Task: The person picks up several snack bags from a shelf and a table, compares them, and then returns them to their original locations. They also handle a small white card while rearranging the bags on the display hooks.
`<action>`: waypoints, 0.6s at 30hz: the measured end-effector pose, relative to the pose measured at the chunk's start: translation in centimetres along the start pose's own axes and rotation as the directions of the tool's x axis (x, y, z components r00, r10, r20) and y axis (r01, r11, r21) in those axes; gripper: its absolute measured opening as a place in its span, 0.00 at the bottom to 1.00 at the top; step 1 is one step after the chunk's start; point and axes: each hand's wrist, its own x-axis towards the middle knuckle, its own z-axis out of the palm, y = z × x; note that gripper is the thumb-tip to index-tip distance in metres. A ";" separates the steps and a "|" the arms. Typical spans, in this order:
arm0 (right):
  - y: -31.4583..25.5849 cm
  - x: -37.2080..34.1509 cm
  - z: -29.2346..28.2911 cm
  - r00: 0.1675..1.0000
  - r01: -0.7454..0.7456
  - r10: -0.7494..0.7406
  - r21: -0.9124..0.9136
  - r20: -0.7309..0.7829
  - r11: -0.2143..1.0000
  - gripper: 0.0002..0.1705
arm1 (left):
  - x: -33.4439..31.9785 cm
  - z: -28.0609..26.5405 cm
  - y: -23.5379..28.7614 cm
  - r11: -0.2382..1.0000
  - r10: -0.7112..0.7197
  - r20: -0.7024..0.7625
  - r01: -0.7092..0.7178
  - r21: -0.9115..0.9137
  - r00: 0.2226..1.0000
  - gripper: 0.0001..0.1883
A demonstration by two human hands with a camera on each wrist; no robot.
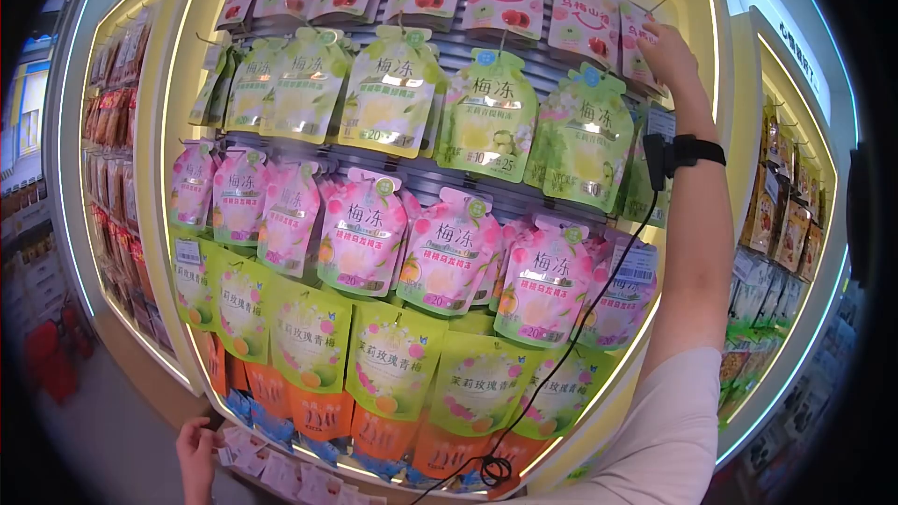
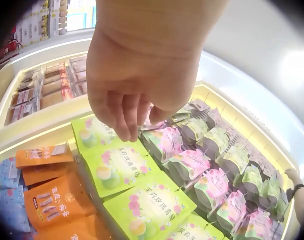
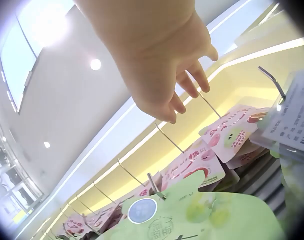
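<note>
My right hand (image 1: 669, 58) is raised to the top row at the far right, beside the last pink-and-white snack pouch (image 1: 632, 49). In the right wrist view the fingers (image 3: 196, 82) are loosely spread near the tip of a metal display hook (image 3: 210, 105), with nothing held. Pink-and-white pouches (image 3: 232, 132) hang below that hand. Low at the left, my left hand (image 1: 195, 456) hangs with loosely bent fingers and holds nothing. The left wrist view shows it over yellow-green pouches (image 2: 124, 170) at the display's lower left.
Green jelly pouches (image 1: 393, 89) and pink ones (image 1: 363, 234) hang in rows on hooks. Orange pouches (image 1: 379, 435) fill the bottom. A black cable (image 1: 585, 318) runs down from the strap (image 1: 697, 151) on my right wrist. Another lit display (image 1: 790, 206) stands at the right.
</note>
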 end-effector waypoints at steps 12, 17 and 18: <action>-10.2 -37.2 -7.6 0.997 0.016 -0.072 0.825 0.030 0.564 0.17 | 5.6 -20.3 12.2 0.821 0.459 -0.032 -0.410 0.397 0.888 0.12; -19.0 -58.3 -4.6 0.442 -0.835 -0.066 0.438 0.894 0.333 0.13 | 4.7 -22.2 20.9 0.472 0.806 -0.073 -0.561 0.680 0.588 0.12; -20.0 -62.7 -4.3 0.285 -0.839 -0.138 0.316 0.949 0.443 0.14 | 3.9 -22.1 22.6 0.331 0.825 0.084 -0.598 0.730 0.559 0.10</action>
